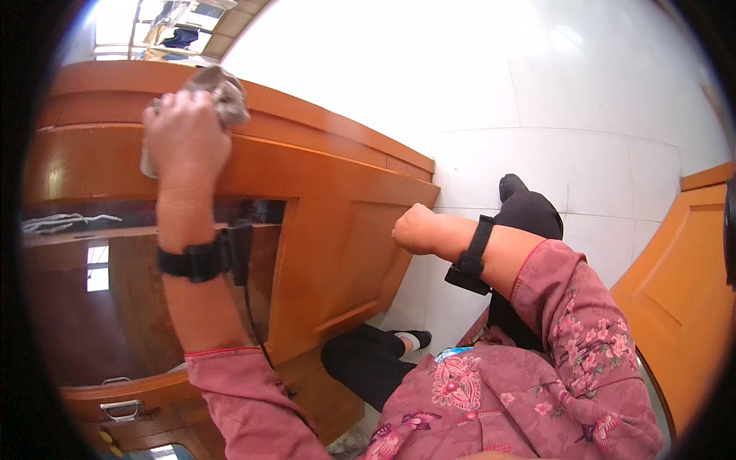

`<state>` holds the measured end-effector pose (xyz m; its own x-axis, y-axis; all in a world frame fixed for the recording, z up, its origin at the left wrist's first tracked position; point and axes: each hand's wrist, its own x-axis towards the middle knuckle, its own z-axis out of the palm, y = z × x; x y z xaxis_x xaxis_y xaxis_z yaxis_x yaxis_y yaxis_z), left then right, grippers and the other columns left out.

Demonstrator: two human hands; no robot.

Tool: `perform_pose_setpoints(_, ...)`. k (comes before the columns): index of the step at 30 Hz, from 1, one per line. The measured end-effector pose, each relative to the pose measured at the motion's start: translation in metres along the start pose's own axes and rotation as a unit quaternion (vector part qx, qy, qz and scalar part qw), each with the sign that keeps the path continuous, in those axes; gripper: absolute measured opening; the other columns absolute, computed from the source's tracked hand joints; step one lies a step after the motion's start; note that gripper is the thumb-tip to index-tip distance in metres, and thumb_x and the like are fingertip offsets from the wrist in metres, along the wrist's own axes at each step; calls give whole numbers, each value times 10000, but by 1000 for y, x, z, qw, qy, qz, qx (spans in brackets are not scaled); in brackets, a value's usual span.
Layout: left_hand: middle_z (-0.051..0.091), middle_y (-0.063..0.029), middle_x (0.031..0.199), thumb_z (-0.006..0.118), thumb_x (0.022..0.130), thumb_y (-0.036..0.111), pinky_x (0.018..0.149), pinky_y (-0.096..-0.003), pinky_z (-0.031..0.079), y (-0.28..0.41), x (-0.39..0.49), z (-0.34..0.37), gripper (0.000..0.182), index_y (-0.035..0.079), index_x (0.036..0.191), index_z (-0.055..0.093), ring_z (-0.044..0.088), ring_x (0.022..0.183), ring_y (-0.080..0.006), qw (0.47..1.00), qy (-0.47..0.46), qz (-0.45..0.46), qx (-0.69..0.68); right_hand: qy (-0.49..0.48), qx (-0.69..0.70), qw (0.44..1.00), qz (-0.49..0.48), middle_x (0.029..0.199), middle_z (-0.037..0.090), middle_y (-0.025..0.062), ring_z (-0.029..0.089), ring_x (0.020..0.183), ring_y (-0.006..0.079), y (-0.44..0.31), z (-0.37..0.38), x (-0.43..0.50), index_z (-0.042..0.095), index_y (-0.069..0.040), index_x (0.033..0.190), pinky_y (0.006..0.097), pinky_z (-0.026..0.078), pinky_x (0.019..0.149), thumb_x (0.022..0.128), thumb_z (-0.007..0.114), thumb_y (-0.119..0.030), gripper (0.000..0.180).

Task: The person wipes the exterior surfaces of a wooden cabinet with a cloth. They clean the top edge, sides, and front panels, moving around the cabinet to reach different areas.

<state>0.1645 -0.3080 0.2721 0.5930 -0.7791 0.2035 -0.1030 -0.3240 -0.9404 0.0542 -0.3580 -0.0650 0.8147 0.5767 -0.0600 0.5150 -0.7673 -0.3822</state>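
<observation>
My left hand point(187, 132) is closed on a grey-beige cloth point(221, 95), held against the upper rail of an orange-brown wooden panel point(322, 172). Below that hand, the panel frames a dark, reflective glass pane point(172, 328). My right hand point(417, 230) is a curled fist at the panel's right edge. Whether its fingers grip that edge is hidden. A black strap with a small device circles each forearm, the left strap point(195, 261) near the glass and the right strap point(477, 253) over my dark trouser leg.
A wooden drawer front with a metal handle point(121, 411) is at lower left. Another wooden panelled piece point(678, 287) stands at right. White tiles point(598, 172) extend behind my feet. Clothes point(181, 37) hang by a bright window at upper left. A cable point(253, 322) trails from the left strap.
</observation>
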Motion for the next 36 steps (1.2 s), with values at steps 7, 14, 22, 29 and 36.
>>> perform_pose_setpoints(7,676,-68,880,680,768,140,901,-402,383,95,-14,30,64,113,822,700,604,933,-231,997,25,39,-54,-12,-5,1000,-18,830,720,2,702,780,206,-8,1,0,732,-158,823,368,495,568,794,620,-159,116)
perform_pose_setpoints(14,669,-65,868,635,779,89,898,-396,385,141,-11,48,58,112,814,676,599,954,-236,993,-13,73,-91,-56,-5,998,-23,872,720,-25,685,802,191,-14,-10,1,752,-163,851,376,461,558,772,661,-181,123)
perform_pose_setpoints(22,688,-84,861,664,738,106,862,-391,415,255,-51,87,79,83,811,685,620,913,-252,953,-13,168,-254,-112,33,993,-24,1016,723,23,685,883,245,-15,-24,4,752,-147,994,467,509,669,783,690,-228,234)
perform_pose_setpoints(29,698,-45,943,610,806,199,881,-433,397,331,-41,111,118,160,852,712,611,991,-234,928,-169,241,-229,-244,26,969,14,1111,687,99,659,964,356,-15,-23,5,691,-147,1155,554,475,803,832,676,-298,357)
perform_pose_setpoints(36,690,-38,929,619,816,190,869,-394,431,337,-52,113,122,145,889,705,614,999,-213,921,-158,255,-248,-189,53,980,23,1114,694,50,652,1008,288,-3,-29,0,709,-136,1127,542,483,798,828,678,-258,324)
